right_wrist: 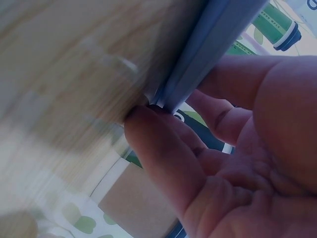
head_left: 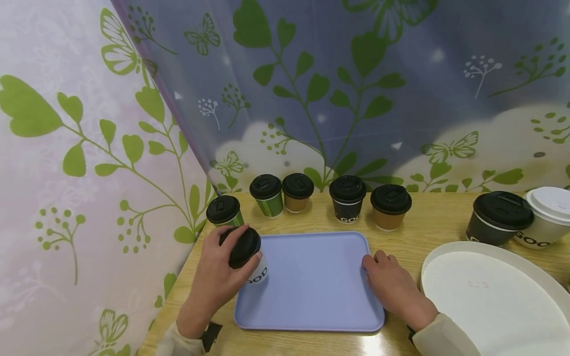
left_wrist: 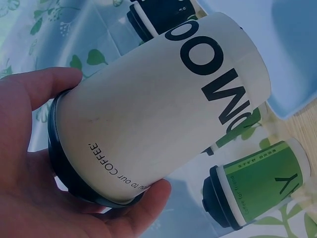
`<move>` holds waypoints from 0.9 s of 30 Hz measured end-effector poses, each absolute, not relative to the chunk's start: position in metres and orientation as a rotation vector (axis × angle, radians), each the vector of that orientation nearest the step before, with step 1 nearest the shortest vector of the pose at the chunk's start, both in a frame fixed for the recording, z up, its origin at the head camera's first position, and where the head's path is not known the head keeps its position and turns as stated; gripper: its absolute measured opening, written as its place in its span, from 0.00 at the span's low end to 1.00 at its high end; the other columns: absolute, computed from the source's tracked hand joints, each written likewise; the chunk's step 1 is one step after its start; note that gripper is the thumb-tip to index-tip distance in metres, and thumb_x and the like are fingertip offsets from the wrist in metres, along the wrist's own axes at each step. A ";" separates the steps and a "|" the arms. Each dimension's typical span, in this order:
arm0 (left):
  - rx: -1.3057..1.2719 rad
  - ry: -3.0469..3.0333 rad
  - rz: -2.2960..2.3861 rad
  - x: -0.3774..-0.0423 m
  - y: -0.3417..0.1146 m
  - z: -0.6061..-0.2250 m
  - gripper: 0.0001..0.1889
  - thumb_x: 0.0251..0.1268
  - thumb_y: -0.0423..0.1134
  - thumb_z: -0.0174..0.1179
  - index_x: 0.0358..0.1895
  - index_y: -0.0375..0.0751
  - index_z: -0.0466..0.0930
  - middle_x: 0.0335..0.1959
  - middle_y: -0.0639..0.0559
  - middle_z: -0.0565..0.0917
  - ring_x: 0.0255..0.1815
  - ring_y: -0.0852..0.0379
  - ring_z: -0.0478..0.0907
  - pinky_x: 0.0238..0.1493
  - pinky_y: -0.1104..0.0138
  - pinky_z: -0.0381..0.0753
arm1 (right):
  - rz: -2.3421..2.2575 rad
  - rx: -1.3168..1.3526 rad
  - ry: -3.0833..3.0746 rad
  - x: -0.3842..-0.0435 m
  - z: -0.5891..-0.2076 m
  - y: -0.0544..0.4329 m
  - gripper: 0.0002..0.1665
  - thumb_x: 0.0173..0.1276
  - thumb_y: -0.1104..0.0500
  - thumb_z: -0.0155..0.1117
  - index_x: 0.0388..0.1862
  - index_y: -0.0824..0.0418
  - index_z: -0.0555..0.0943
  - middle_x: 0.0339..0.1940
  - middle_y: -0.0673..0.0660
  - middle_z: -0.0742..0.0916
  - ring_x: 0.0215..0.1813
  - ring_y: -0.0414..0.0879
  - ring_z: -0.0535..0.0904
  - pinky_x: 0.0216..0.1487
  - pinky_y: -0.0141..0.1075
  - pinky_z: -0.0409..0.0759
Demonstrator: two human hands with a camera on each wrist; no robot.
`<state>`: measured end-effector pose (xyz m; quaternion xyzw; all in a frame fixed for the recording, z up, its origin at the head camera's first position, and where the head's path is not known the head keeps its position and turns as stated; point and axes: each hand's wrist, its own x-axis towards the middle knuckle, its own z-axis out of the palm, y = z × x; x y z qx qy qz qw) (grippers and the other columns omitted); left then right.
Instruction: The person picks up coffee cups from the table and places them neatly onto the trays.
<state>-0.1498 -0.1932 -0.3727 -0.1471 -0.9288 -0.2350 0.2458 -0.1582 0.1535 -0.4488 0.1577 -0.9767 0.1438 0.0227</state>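
Note:
My left hand (head_left: 215, 272) grips a tall white paper cup (head_left: 258, 276) from above, fingers and thumb around its black lid (head_left: 245, 247). In the left wrist view the cup (left_wrist: 153, 109) shows large dark letters and small print near the lid. The head view has the cup overlapping the left edge of a blue rectangular tray (head_left: 316, 282). At the opposite side, my right hand (head_left: 394, 287) holds the tray's right edge. The right wrist view shows the thumb and fingers on either side of the tray's rim (right_wrist: 203, 54).
Just beyond the left hand stands a green cup (head_left: 224, 210) with a black lid. Behind the tray are another green cup (head_left: 269, 198), two brown cups and a black cup (head_left: 347, 200). A large round white tray (head_left: 503, 306) lies right, with a black-lidded cup (head_left: 498, 220) and a white-lidded cup (head_left: 541, 222) behind.

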 end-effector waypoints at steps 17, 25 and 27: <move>-0.398 -2.574 -0.645 -0.149 -0.192 -0.378 0.33 0.58 0.50 0.76 0.67 0.46 0.80 0.63 0.33 0.73 0.60 0.35 0.73 0.51 0.43 0.80 | 0.441 0.487 -3.058 -0.160 -0.449 0.153 0.10 0.73 0.64 0.65 0.50 0.65 0.80 0.42 0.64 0.80 0.38 0.55 0.74 0.33 0.47 0.79; -0.404 -2.573 -0.639 -0.152 -0.190 -0.376 0.33 0.58 0.50 0.76 0.67 0.47 0.80 0.63 0.33 0.73 0.60 0.35 0.73 0.50 0.42 0.81 | 0.444 0.487 -3.039 -0.159 -0.449 0.154 0.09 0.72 0.65 0.65 0.49 0.65 0.80 0.42 0.64 0.80 0.37 0.55 0.74 0.32 0.47 0.78; -0.405 -2.572 -0.639 -0.153 -0.190 -0.375 0.33 0.58 0.50 0.76 0.67 0.47 0.80 0.63 0.33 0.74 0.60 0.34 0.73 0.50 0.42 0.81 | 0.446 0.488 -3.034 -0.159 -0.449 0.154 0.09 0.72 0.65 0.65 0.49 0.64 0.80 0.41 0.63 0.80 0.37 0.54 0.73 0.32 0.47 0.78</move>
